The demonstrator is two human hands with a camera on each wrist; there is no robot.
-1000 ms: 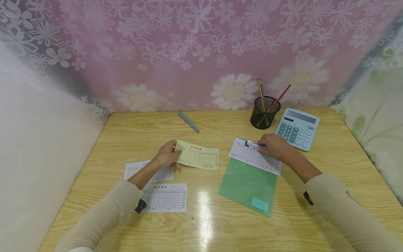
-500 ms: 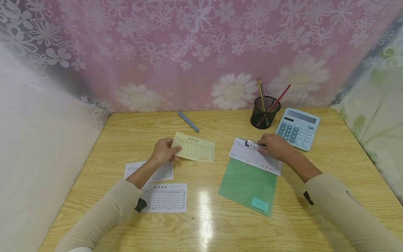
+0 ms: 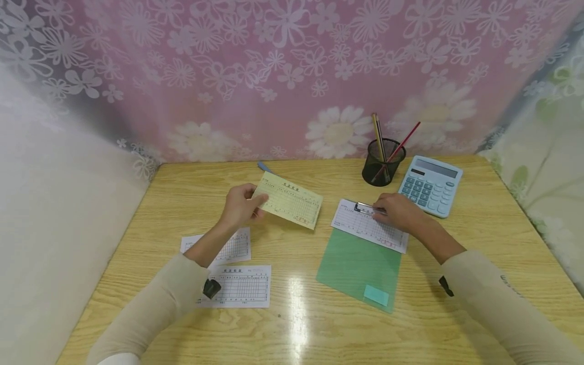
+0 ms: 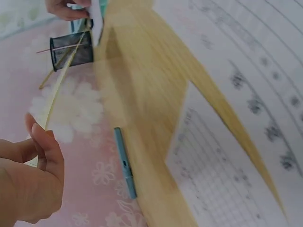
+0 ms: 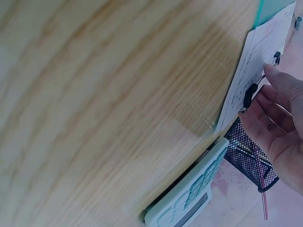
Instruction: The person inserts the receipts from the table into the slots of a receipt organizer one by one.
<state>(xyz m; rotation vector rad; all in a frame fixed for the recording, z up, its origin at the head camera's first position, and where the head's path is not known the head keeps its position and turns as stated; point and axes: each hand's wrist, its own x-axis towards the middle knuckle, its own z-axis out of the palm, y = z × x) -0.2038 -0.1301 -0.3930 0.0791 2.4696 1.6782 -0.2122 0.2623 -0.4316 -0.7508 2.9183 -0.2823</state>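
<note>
My left hand (image 3: pixel 242 208) pinches the left end of a yellow printed form slip (image 3: pixel 292 200), thumb on top, and holds it tilted above the table. The left wrist view shows this slip nearly edge-on. At the right, a green clipboard (image 3: pixel 356 268) lies on the table with a white form slip (image 3: pixel 365 230) across its top. My right hand (image 3: pixel 403 215) grips the metal clip (image 3: pixel 364 208); in the right wrist view the thumb lies on the clip side and the fingers behind it. Two more white slips, an upper one (image 3: pixel 237 247) and a lower one (image 3: pixel 244 289), lie under my left forearm.
Behind the right hand stand a light blue calculator (image 3: pixel 433 185) and a black mesh pen cup (image 3: pixel 382 170) with pencils. A blue pen (image 4: pixel 124 163) lies near the back edge, partly covered by the yellow slip in the head view. A pink floral cloth (image 3: pixel 255 116) hangs behind the table.
My left hand has raised the yellow slip off the table, moving it back and slightly right, and its far end now tilts down. The right hand stays at the clip.
</note>
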